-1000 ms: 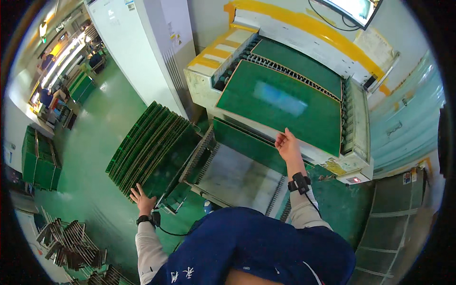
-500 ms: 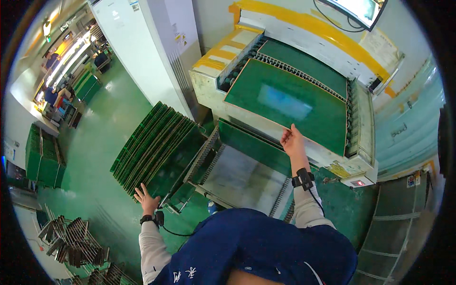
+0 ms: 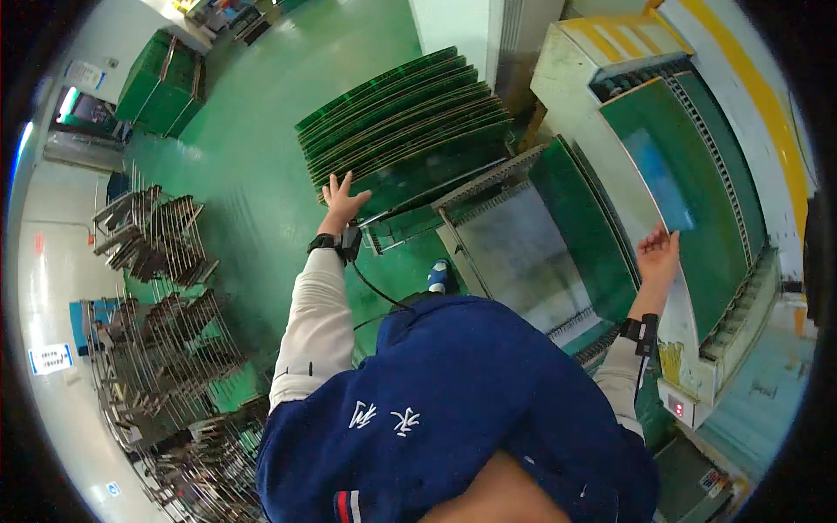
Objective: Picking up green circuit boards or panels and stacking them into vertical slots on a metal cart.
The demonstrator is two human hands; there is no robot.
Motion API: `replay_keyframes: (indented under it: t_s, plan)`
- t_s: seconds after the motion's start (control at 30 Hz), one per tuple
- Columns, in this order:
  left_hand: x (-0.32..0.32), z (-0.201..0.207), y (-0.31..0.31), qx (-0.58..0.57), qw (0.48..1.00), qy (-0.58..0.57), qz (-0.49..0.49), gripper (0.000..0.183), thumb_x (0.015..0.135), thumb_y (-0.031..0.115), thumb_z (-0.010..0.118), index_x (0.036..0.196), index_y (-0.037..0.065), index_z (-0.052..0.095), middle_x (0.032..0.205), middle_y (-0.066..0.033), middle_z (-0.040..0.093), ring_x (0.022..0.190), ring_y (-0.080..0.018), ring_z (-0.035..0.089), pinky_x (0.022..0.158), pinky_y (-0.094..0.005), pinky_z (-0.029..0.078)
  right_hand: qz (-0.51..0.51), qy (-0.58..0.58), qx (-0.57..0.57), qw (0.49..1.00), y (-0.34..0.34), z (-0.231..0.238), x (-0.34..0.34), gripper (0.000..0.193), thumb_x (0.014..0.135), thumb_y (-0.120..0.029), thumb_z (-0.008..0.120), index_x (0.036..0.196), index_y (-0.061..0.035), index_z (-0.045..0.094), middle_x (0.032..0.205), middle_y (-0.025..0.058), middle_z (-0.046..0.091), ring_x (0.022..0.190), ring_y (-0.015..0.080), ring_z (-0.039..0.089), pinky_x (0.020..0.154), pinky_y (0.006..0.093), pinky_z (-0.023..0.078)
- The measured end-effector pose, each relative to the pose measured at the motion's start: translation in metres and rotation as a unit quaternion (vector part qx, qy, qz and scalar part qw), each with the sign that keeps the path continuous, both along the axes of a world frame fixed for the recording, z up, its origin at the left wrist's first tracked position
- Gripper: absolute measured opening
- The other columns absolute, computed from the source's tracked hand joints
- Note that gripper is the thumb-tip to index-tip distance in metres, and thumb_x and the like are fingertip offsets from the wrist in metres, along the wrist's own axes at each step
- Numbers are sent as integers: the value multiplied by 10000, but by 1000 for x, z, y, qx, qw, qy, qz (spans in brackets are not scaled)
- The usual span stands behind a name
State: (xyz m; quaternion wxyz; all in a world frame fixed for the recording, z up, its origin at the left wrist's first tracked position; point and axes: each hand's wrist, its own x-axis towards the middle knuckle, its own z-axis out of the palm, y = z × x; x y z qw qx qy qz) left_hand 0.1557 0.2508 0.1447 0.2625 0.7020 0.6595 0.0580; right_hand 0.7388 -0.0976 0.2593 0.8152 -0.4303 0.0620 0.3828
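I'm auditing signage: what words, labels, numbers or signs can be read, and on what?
Navy top: white characters, not transcribed.
Blue-edged wall sign: illegibly small.
Upper-left notice: illegibly small.
Small lower-left sign: illegibly small.
Red-lit display: blurred, unreadable.
Lower-right sticker: blurred.

White cabinet (image 3: 449, 35) cut off, underside of green panel (image 3: 691, 202) hidden

White characters (image 3: 405, 422) on navy jacket (image 3: 488, 366), blue-and-white sign (image 3: 51, 358) on wall (image 3: 52, 292), red display (image 3: 677, 408) on machine (image 3: 568, 83)
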Motion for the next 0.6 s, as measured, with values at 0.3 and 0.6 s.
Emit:
replay_keyframes:
  t_s: [0.3,0.6]
  plan:
    - [3,-1,1,11,999,-35,40,796,690,518,688,1378,257,384,1509,-157,87,1362,-447,2,1097,-503,131,20,-7,-14,1000,18,2,-15,323,891,-327,565,966,-17,619,771,27,570,680,142,516,636,278,444]
    - [24,51,11,25,881,-422,212,437,773,299,653,1122,40,617,1099,-123,625,1112,-247,527,957,-369,378,186,6,-129,974,70,-17,-104,256,878,-274,584,961,-37,629,778,40,594,696,134,547,617,259,461]
